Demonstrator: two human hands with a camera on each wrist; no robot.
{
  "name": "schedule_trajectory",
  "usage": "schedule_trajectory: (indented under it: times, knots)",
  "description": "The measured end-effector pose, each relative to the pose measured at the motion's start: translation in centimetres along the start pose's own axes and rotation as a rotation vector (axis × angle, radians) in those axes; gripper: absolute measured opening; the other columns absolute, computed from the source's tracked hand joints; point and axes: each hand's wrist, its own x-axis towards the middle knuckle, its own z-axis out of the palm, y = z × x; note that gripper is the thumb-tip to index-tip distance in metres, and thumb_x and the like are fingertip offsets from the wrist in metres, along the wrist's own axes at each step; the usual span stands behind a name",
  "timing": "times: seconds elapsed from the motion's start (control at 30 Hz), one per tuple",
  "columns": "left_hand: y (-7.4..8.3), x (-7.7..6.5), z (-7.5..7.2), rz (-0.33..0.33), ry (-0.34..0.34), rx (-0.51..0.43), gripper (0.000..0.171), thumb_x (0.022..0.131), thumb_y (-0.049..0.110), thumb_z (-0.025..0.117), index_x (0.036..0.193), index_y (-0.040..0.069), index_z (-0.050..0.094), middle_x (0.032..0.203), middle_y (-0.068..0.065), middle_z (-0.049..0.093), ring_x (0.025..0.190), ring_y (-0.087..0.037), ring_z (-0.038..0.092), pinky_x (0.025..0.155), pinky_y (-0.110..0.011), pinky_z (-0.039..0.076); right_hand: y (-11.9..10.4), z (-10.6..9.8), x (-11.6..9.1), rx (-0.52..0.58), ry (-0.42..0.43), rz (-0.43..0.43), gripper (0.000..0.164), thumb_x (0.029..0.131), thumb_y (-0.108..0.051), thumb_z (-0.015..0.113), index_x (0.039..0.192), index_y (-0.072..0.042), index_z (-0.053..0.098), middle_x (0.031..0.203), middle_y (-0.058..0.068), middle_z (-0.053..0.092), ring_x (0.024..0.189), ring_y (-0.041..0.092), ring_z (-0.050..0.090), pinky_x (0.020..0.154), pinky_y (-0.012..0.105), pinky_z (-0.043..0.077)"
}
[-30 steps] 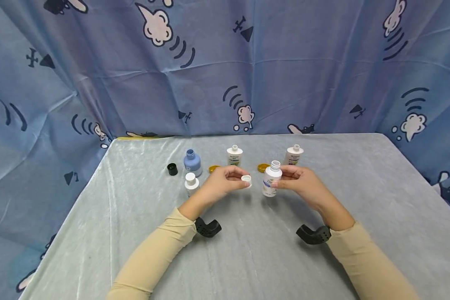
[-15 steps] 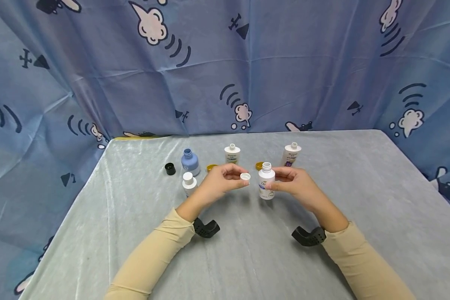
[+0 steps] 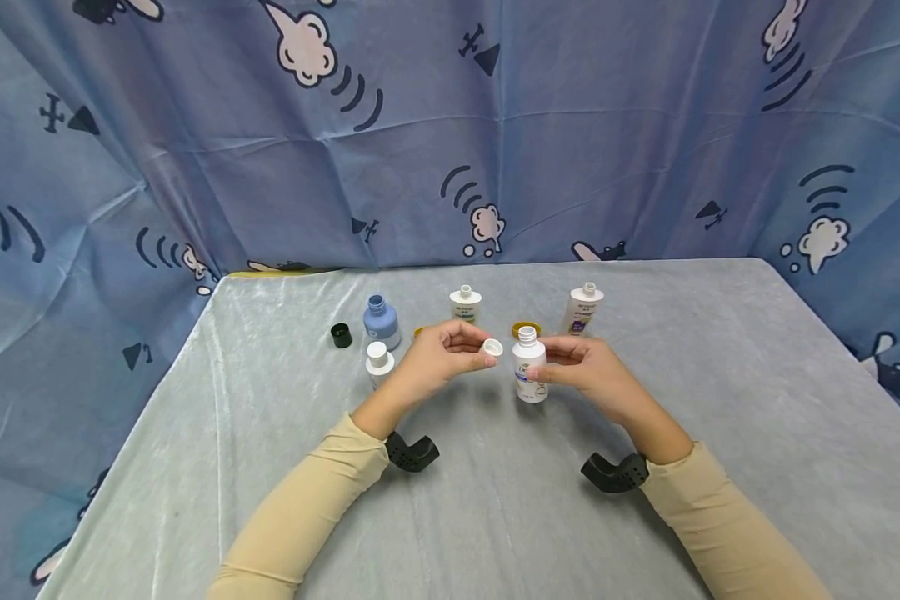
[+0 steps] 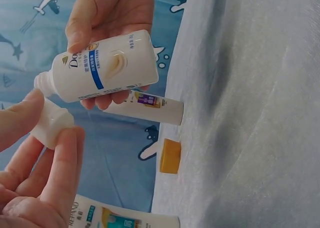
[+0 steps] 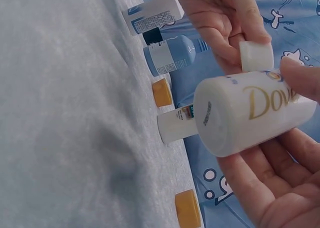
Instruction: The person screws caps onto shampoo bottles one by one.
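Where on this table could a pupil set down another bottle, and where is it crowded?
Bare cloth shows between the left sleeve and right sleeve, right of the right hand, and left of the black cap. It is crowded around the blue bottle, capped white bottle and left hand.

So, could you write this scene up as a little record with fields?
Surface: grey cloth-covered table
Left hand: pinches a small round white cap
Right hand: holds a white cylindrical Dove bottle, uncapped, above the table
Standing open: rounded blue bottle; two flattish white bottles
Standing capped: small white bottle
Loose: round black cap; two yellow caps
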Motion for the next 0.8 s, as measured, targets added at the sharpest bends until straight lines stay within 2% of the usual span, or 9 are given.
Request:
schedule_trajectory:
  times: [0.17, 0.4, 0.5, 0.7, 0.8]
  knots:
    - [0.02, -0.02, -0.08, 0.030, 0.009, 0.002, 0.029, 0.079, 0.007, 0.072, 0.106, -0.001, 0.065, 0.103, -0.011, 0.068, 0.087, -0.008, 0.064, 0.083, -0.027, 0.053, 0.01, 0.04, -0.02, -0.023, -0.011, 0.004, 0.054, 0.077, -0.022, 0.076, 0.123, -0.002, 0.057, 0.115, 0.011, 0.064, 0.097, 0.006, 0.063, 0.084, 0.025, 0.051]
    - [-0.03, -0.16, -0.29, 0.042, -0.019, -0.107, 0.030, 0.082, 0.005, 0.068, 0.111, -0.004, 0.064, 0.107, -0.014, 0.067, 0.086, -0.012, 0.067, 0.087, -0.033, 0.053, -0.39, 0.27, -0.29, -0.069, -0.009, -0.016, 0.050, 0.075, -0.023, 0.078, 0.119, -0.005, 0.062, 0.115, 0.011, 0.063, 0.099, 0.007, 0.061, 0.079, 0.026, 0.052]
    - [-0.03, -0.13, -0.30, 0.034, -0.019, -0.079, 0.030, 0.082, 0.007, 0.069, 0.110, -0.001, 0.065, 0.108, -0.012, 0.067, 0.087, -0.011, 0.066, 0.088, -0.031, 0.052, -0.33, 0.40, -0.28, -0.079, -0.012, -0.021, 0.049, 0.074, -0.024, 0.078, 0.118, -0.007, 0.063, 0.116, 0.010, 0.063, 0.101, 0.010, 0.061, 0.076, 0.027, 0.053]
    - [0.08, 0.01, -0.15, -0.001, 0.025, -0.051, 0.026, 0.078, 0.007, 0.074, 0.101, 0.001, 0.064, 0.091, -0.001, 0.067, 0.084, -0.009, 0.064, 0.081, -0.027, 0.053, -0.19, 0.69, -0.32, -0.106, -0.035, -0.025, 0.048, 0.074, -0.025, 0.078, 0.117, -0.010, 0.064, 0.115, 0.009, 0.063, 0.104, 0.020, 0.058, 0.075, 0.030, 0.054]
    - [0.15, -0.03, -0.14, 0.003, 0.031, -0.034, 0.027, 0.076, 0.007, 0.075, 0.100, 0.001, 0.064, 0.089, 0.001, 0.067, 0.084, -0.010, 0.063, 0.079, -0.025, 0.053, -0.31, 0.81, -0.39, -0.113, -0.051, -0.027, 0.047, 0.075, -0.025, 0.077, 0.117, -0.008, 0.063, 0.113, 0.013, 0.063, 0.103, 0.024, 0.059, 0.074, 0.030, 0.054]
